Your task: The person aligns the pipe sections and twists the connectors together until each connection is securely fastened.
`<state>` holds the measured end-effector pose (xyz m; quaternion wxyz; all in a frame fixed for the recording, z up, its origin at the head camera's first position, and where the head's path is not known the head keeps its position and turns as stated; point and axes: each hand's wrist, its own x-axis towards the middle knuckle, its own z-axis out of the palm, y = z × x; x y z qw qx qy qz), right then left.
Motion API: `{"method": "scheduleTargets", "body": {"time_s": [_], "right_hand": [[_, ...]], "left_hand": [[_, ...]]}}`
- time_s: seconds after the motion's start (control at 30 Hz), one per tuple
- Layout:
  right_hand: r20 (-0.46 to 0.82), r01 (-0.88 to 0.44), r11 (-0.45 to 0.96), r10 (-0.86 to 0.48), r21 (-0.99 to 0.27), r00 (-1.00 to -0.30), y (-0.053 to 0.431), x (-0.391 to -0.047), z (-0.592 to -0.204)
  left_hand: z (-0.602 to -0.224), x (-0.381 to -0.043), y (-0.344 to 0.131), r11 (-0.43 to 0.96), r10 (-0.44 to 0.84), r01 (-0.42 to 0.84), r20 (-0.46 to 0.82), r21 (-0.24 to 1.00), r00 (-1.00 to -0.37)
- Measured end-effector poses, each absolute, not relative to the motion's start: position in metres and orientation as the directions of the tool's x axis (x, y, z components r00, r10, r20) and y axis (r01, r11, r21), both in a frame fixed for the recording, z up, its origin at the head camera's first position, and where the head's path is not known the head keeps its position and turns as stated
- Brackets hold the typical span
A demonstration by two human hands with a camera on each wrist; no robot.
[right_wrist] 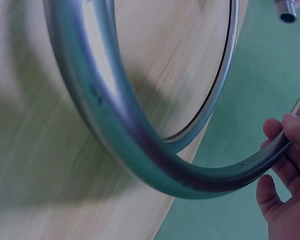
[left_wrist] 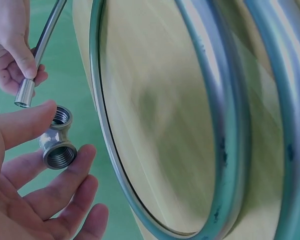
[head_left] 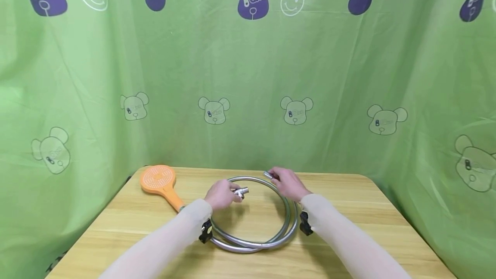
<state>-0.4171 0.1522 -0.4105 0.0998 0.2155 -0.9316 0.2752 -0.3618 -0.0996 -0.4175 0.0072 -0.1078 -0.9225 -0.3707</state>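
Observation:
My left hand (head_left: 222,194) pinches a small metal threaded tee fitting (head_left: 241,191) between thumb and fingers, above the table. Two of its openings, with inner threads, show in the left wrist view, where the tee fitting (left_wrist: 59,142) lies along the fingertips. With thumb and fingers my right hand (head_left: 288,183) grips a silver shower hose (head_left: 253,244) just behind its metal end nut (head_left: 268,175). That end nut (left_wrist: 25,93) points toward the tee, with a gap between them. The hose lies in wide loops under both hands.
An orange shower head (head_left: 158,178) lies at the table's back left, its handle leading to the hose beside my left sleeve. Black wrist cameras sit on both wrists. The wooden table (head_left: 348,210) ends close to a green printed curtain (head_left: 248,141).

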Motion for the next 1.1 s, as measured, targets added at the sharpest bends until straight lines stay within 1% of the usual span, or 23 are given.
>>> {"method": "scheduleTargets", "body": {"time_s": [0.13,0.37,0.53,0.77,1.1], "right_hand": [[0.296,-0.467,0.762,-0.367,-0.449,-0.882,0.149,-0.417,-0.409],[0.312,-0.521,0.763,-0.424,-0.383,-0.85,0.144,-0.416,-0.406],[0.299,-0.523,0.764,-0.433,-0.379,-0.85,0.14,-0.415,-0.405],[0.324,-0.572,0.77,-0.485,-0.281,-0.812,0.135,-0.414,-0.405],[0.315,-0.601,0.761,-0.524,-0.243,-0.791,0.128,-0.414,-0.405]], "left_hand": [[-0.414,-0.364,-0.099,0.714,0.181,0.205,0.106,0.669,-0.978],[-0.412,-0.369,-0.098,0.725,0.155,0.183,0.102,0.664,-0.983],[-0.411,-0.371,-0.098,0.727,0.151,0.172,0.089,0.665,-0.985],[-0.407,-0.372,-0.099,0.74,0.151,0.182,0.105,0.648,-0.983],[-0.403,-0.381,-0.101,0.771,0.173,0.21,0.12,0.601,-0.978]]}}
